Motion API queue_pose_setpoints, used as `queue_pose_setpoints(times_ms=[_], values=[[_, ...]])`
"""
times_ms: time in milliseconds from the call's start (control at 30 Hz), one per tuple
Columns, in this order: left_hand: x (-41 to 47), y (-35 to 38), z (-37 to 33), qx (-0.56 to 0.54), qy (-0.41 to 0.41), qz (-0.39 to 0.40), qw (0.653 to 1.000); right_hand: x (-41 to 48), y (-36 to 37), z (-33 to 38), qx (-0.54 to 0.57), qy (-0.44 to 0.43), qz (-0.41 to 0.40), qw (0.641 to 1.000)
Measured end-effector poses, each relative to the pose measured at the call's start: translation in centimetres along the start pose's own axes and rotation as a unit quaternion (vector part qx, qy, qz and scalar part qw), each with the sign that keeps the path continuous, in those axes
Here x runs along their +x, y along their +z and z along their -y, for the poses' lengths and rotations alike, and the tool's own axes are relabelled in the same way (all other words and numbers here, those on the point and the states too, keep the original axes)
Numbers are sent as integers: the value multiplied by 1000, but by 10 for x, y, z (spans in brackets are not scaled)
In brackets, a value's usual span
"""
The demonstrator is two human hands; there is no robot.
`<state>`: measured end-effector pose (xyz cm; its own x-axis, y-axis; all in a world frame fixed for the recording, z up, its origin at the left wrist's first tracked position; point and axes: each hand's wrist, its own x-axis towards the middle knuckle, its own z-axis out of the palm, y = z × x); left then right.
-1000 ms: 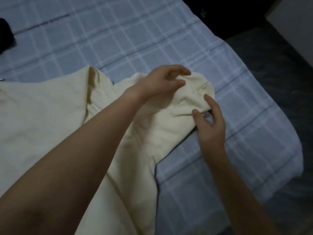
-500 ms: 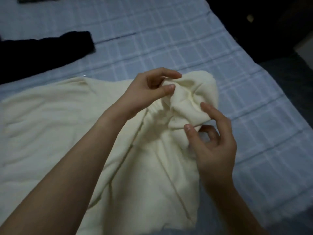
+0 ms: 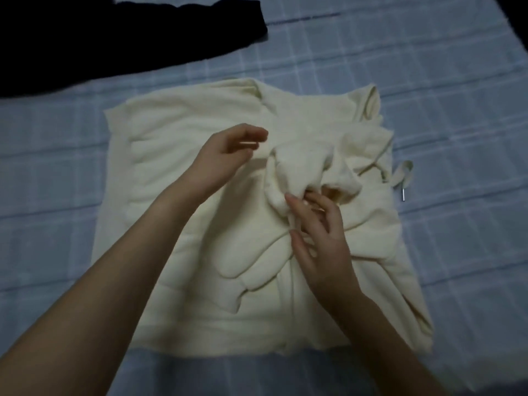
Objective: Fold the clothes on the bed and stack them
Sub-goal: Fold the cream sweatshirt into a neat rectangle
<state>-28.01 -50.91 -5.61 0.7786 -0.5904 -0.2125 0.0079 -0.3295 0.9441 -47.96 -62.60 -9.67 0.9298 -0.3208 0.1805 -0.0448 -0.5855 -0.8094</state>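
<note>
Surface: bed (image 3: 428, 67), covered by a pale blue sheet (image 3: 57, 195) with a white check; it fills nearly the whole view.
Room: light is dim; dark strip (image 3: 517, 12) past the bed's edge at upper right, contents not readable.
Black garment (image 3: 114, 38): on the sheet at upper left, running out of view at top and left; apart from the cream piece, with a band of sheet between them.
Cream garment (image 3: 171, 167): centre of the bed, spread roughly square; left half lies flat, right half is rumpled with overlapping folds.
Bunched sleeve (image 3: 303, 167): raised lump of cream cloth on top of the garment, right of centre, between the two hands.
Drawstring (image 3: 401, 178): flat cream cord with a metal tip, lying on the sheet just beside the garment's right edge.
Left hand (image 3: 225, 158): over the garment's upper middle, just left of the bunched sleeve; fingers loosely curled, thumb below them, narrow gap between. Fingertips are motion-blurred; cannot tell whether they pinch cloth or are merely close to it.
Right hand (image 3: 317, 232): palm down on the garment, just below the bunched sleeve. Fingers (image 3: 310, 200) are curled into the lump's lower folds, grasping cloth; thumb is spread to the left, lying on the fabric.
Forearms: both bare, entering from the lower edge; the left one crosses the flat half of the garment.
</note>
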Motion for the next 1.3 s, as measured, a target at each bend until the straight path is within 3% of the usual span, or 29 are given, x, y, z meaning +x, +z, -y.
queue_pose_setpoints(times_ms=[100, 200, 267, 333, 467, 600, 733, 933, 1133, 1233, 1300], values=[[-9, 14, -35, 94, 95, -119, 984, 0, -25, 8, -14, -34, -25, 999], [-15, 58, -51, 279, 206, -103, 932, 19, -51, -1, -65, -20, -100, 993], [-12, 85, -34, 446, 181, -47, 875, 43, -59, -18, -153, 20, -64, 986], [-8, 96, 4, 532, 117, -12, 838, 63, -57, -44, -245, 62, 1, 967], [-1, 93, 67, 511, 107, -25, 852, 69, -33, -99, -343, 52, 78, 935], [6, 91, 74, 500, 107, -11, 859, 68, -25, -114, -354, 47, 87, 930], [-3, 93, 46, 511, 57, -1, 858, 71, -35, -87, -324, 83, 108, 936], [-47, 82, 52, 452, 1, -128, 883, 62, -20, -50, -290, 7, 98, 952], [-62, 82, 91, 438, -41, -111, 891, 56, 13, -67, -329, -11, 126, 936], [-62, 76, 85, 432, -47, -94, 896, 56, 2, -61, -282, -9, 133, 950], [-63, 71, 72, 434, -44, -85, 896, 50, -18, -60, -237, 16, 93, 967]])
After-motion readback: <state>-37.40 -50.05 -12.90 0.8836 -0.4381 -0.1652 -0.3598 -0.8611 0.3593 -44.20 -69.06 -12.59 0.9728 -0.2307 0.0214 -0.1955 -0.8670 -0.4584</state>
